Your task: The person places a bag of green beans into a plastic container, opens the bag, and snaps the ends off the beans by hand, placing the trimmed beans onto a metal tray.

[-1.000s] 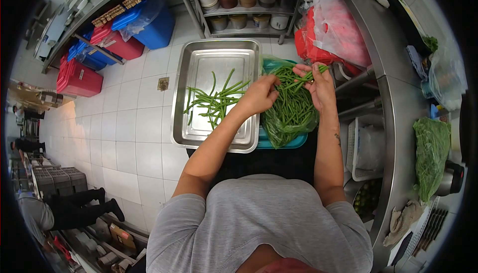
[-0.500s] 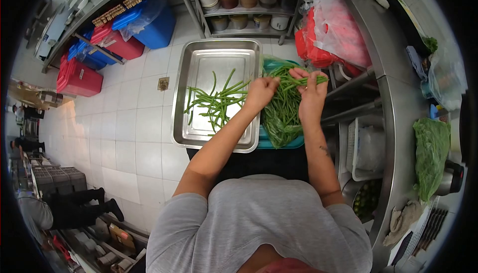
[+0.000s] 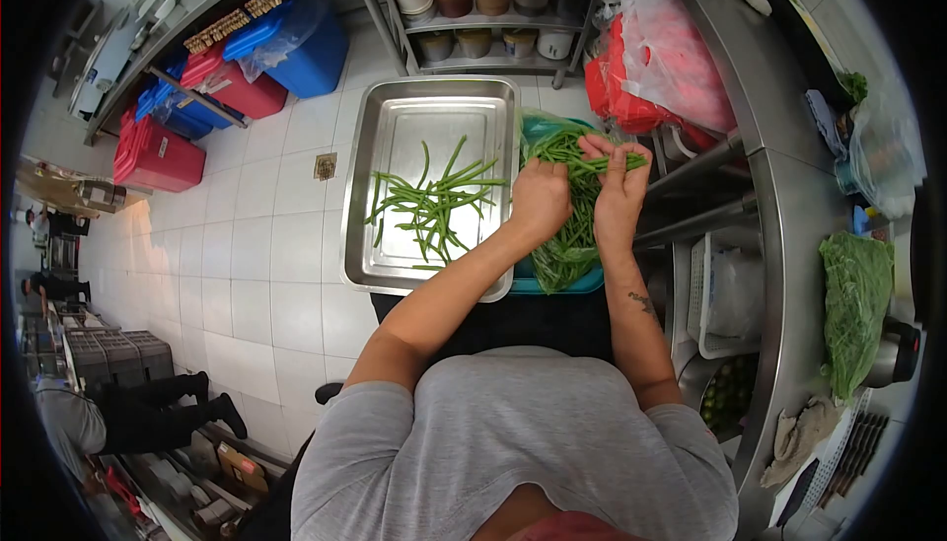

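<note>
Long green beans point(image 3: 633, 160) lie bunched in my right hand point(image 3: 619, 184), its thumb and fingers closed around them. Close beside it, my left hand point(image 3: 543, 198) is curled with the fingers at the tips of the bunch, seemingly gripping beans; its palm is hidden. Below both hands, a clear plastic bag point(image 3: 564, 273) full of green beans sits in a teal tray point(image 3: 554, 287). To the left stands a rectangular steel pan point(image 3: 434, 107) with loose cut beans point(image 3: 434, 211) scattered on its bottom.
A steel counter point(image 3: 794, 245) runs along my right, with a bagged leafy vegetable point(image 3: 856, 304) on it. Ahead is a shelf point(image 3: 493, 20) of tubs. Blue bins point(image 3: 301, 53) and red bins point(image 3: 158, 154) stand at left. A person point(image 3: 148, 413) is at lower left.
My left hand has shifted right and slightly down, nearer my right hand. The right hand stays almost in place with its bunch of beans.
</note>
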A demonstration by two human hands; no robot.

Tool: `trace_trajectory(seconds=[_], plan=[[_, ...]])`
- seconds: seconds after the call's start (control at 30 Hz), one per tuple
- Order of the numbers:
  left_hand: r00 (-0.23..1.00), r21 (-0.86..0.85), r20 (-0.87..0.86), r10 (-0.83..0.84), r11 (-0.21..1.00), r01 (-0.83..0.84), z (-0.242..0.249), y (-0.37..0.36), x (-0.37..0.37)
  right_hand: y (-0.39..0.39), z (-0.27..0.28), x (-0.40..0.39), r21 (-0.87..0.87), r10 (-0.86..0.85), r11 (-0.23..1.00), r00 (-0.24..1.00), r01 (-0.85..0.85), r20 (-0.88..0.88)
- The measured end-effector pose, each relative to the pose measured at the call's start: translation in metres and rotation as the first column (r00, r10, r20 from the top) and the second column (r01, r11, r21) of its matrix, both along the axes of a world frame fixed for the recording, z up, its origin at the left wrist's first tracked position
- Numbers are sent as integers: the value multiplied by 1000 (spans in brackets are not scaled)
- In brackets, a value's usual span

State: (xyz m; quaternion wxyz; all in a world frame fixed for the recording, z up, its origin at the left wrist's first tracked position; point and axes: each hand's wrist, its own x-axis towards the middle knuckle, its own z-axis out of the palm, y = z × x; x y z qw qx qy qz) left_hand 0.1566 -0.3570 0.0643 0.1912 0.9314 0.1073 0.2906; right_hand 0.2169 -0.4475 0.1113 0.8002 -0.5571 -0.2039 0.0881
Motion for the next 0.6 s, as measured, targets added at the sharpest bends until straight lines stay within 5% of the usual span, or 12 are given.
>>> trace_trajectory(seconds=[0.1, 0.2, 0.4, 0.6], plan=[[999, -82, -49, 17, 996, -21, -15, -7, -4, 3, 2, 10, 22, -51, 998, 998, 52, -32], [1000, -230, -26, -10, 973, 4, 26, -11, -15, 0, -4, 14, -28, -82, 996, 992, 79, -100], [950, -302, 312, 8, 949, 91, 27, -10, 2, 5, -11, 4, -49, -38, 998, 986, 31, -163], [978, -464, 208, 3, 880, 96, 20, 5, -1, -7, -10, 17, -54, 35, 997, 978, -47, -206]])
